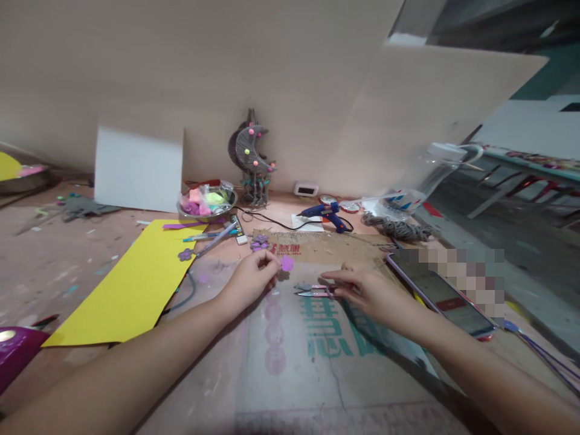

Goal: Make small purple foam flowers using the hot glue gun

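My left hand (254, 275) pinches a small purple paper flower (287, 263) by its edge, thumb and forefinger closed. To its right, my right hand (367, 293) has its fingers round the handle end of small thread snips (316, 291), with the forefinger stretched out above them. The snips point left, blades apart, just over or on the cardboard sheet (290, 380); which of the two I cannot tell. Several more purple flowers (260, 243) lie just behind my left hand. Another flower (185, 254) rests on the yellow sheet (122, 284).
A blue glue gun (324, 211) lies at the back with its cord. Near it are grey yarn (396, 228), a metal bowl (206, 216) of coloured clay and a moon-shaped ornament (254, 148). A phone (441, 296) lies at right, pens (215, 238) at left.
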{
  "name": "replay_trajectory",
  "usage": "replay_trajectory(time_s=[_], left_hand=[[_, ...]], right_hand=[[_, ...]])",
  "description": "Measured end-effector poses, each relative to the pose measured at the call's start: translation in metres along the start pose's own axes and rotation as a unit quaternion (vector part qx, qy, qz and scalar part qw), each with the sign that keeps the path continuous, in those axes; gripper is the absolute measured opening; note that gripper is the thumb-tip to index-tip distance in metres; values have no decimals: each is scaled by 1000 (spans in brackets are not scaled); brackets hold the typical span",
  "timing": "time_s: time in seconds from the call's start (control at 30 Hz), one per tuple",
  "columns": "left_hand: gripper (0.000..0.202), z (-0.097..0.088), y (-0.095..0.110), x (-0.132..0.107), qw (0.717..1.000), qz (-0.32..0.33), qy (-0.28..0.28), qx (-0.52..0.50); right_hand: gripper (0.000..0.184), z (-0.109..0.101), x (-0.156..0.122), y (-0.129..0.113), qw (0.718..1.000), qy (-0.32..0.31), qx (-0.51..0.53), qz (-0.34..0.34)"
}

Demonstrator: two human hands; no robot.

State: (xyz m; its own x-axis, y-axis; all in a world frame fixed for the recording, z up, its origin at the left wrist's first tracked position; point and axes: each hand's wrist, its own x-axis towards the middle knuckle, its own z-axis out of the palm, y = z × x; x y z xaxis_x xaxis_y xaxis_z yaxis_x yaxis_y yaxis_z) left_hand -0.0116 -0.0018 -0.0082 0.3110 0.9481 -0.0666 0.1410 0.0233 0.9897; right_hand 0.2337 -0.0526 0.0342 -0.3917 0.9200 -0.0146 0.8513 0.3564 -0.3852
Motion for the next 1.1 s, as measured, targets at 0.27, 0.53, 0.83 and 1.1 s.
replay_trajectory(time_s=[0.27,0.53,0.83,1.1], left_hand=[[17,0,1,-1,1000,6,-13,11],[19,1,4,-2,999,8,-5,-31],[25,2,15,-6,990,26,16,-135],[26,9,33,-21,930,-85,-187,-304]], right_hand=[[21,8,2,-14,991,129,2,44],[25,-21,11,-26,979,194,29,52],[18,-51,14,-58,939,293,171,50],[27,-16,33,-52,883,134,449,11]])
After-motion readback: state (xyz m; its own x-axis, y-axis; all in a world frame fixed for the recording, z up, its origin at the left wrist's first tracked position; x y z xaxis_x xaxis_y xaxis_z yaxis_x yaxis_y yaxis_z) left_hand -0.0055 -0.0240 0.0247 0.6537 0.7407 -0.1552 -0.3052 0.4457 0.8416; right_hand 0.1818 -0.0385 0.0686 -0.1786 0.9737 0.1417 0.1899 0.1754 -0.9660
